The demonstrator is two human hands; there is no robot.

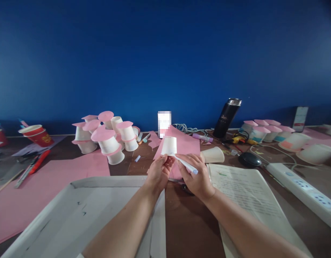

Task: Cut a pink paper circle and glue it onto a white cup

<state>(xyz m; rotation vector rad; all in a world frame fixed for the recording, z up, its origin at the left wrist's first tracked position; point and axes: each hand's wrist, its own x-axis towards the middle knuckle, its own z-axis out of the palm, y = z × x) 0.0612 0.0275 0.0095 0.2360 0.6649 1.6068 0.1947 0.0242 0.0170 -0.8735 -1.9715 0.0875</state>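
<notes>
At the centre of the head view, my left hand (161, 172) grips a white paper cup (169, 145) near its lower edge. My right hand (196, 175) is closed around a white marker with a bluish end (187, 165). The marker's tip meets the lower edge of the cup; whether it touches the surface I cannot tell. Behind the cup lies pink paper (185, 143). A small blue-white marker cap (137, 158) rests on the table to the left. Another paper cup (213, 154) lies on its side just right of my right hand.
Stacked cups with pink paper tops (103, 136) stand left; more topped cups (262, 132) stand right. A black thermos (226, 118) leans by the blue wall. Around me are a box cutter (39, 162), white sheet (100, 211), printed booklet (243, 193), mouse (249, 159) and power strip (302, 190).
</notes>
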